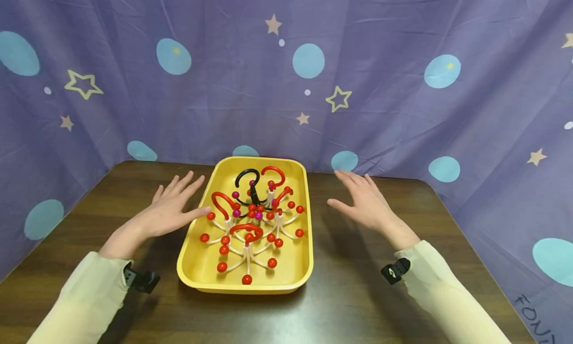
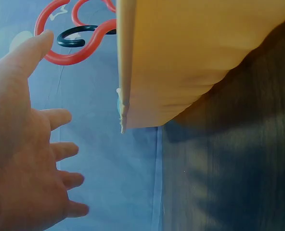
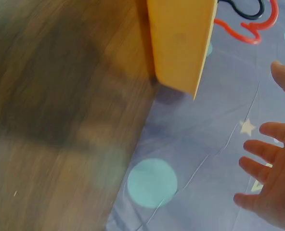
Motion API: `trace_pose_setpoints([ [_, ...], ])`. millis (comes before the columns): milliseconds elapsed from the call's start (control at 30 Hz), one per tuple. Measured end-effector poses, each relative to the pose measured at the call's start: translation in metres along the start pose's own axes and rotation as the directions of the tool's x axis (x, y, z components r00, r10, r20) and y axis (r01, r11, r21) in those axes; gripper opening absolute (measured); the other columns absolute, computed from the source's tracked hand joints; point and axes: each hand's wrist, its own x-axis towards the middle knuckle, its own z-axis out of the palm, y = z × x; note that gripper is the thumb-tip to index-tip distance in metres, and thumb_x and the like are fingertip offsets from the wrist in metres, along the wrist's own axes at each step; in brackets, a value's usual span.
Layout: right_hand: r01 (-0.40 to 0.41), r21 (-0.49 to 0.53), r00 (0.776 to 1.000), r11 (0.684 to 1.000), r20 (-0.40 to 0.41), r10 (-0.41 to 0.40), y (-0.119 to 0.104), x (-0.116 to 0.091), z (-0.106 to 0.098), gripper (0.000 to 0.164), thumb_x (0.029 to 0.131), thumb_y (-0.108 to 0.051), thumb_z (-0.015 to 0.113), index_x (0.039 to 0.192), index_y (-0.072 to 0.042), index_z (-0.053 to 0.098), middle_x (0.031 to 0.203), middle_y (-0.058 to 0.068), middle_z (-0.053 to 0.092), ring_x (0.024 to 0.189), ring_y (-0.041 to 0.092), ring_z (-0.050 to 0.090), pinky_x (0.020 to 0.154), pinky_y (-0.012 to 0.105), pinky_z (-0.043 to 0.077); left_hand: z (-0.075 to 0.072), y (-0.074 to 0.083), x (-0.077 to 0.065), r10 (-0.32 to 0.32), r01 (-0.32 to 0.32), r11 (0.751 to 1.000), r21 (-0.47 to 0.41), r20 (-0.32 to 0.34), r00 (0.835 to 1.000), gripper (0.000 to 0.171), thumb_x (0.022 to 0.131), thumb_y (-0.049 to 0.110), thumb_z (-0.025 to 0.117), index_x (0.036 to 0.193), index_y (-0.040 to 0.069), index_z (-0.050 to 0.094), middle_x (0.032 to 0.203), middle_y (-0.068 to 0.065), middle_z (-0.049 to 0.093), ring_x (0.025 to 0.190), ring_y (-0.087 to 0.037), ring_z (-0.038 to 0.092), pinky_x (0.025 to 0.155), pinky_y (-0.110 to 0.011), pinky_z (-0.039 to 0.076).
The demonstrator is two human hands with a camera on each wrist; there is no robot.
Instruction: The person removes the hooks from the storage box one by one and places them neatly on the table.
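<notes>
A yellow plastic tray point(image 1: 286, 275) holds several massager-like pieces with hooked handles and splayed, ball-tipped legs. The front piece point(image 1: 247, 254) has a red hook, white legs and red balls; others like it lie behind. Among them is a black piece point(image 1: 254, 194) with magenta balls. My left hand point(image 1: 172, 209) hovers at the tray's left side, fingers spread, its thumb overlapping the rim in the head view. To the right, apart from the tray, my right hand point(image 1: 364, 202) is held over the table with fingers extended. Neither hand holds anything.
The tray stands on a dark brown wooden table point(image 1: 353, 304). Behind it and along both sides hangs a purple curtain point(image 1: 250, 85) printed with stars and blue dots. A black strap with a small device point(image 1: 396, 271) sits on each wrist.
</notes>
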Motion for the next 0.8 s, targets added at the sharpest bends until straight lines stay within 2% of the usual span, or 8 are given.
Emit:
trace_pose_setpoints([
  [233, 0.063, 0.071, 0.997, 0.996, -0.046, -0.059, -0.023, 0.011, 0.005, 0.065, 0.085, -0.048, 0.057, 0.139, -0.016, 0.038, 0.138, 0.004, 0.043, 0.127, 0.024, 0.039, 0.102, 0.044, 0.032, 0.002, -0.002, -0.001, -0.001, 0.002, 0.999, -0.044, 0.028, 1.0, 0.089, 0.083, 0.06, 0.051, 0.147, 0.013, 0.011, 0.148, -0.024, 0.015, 0.131, -0.047, 0.018, 0.099, -0.063, 0.021],
  [333, 0.095, 0.093, 0.994, 0.991, -0.07, -0.089, -0.033, 0.016, 0.008, 0.061, 0.084, -0.043, 0.06, 0.137, -0.018, 0.041, 0.133, 0.002, 0.048, 0.123, 0.021, 0.044, 0.097, 0.043, 0.038, 0.003, -0.003, -0.002, -0.024, 0.027, 0.998, -0.057, 0.04, 0.999, 0.091, 0.082, 0.061, 0.052, 0.147, 0.012, 0.012, 0.146, -0.026, 0.02, 0.129, -0.047, 0.024, 0.096, -0.063, 0.026],
  [500, 0.16, 0.105, 0.986, 0.982, -0.068, -0.154, -0.051, 0.024, 0.016, 0.057, 0.084, -0.043, 0.061, 0.134, -0.02, 0.044, 0.128, 0.0, 0.051, 0.118, 0.018, 0.048, 0.094, 0.04, 0.041, 0.009, -0.009, -0.003, -0.035, 0.039, 0.995, -0.094, 0.045, 0.998, 0.092, 0.082, 0.059, 0.053, 0.147, 0.007, 0.013, 0.143, -0.028, 0.027, 0.128, -0.047, 0.027, 0.097, -0.062, 0.026],
  [800, 0.246, 0.135, 0.969, 0.96, -0.019, -0.246, -0.075, 0.037, 0.028, 0.05, 0.087, -0.034, 0.061, 0.132, -0.018, 0.047, 0.129, 0.0, 0.05, 0.118, 0.017, 0.048, 0.096, 0.037, 0.041, 0.029, -0.017, -0.006, -0.019, 0.023, 0.97, -0.244, 0.018, 1.0, 0.091, 0.082, 0.049, 0.061, 0.145, 0.002, 0.015, 0.137, -0.028, 0.037, 0.111, -0.042, 0.051, 0.088, -0.053, 0.042],
])
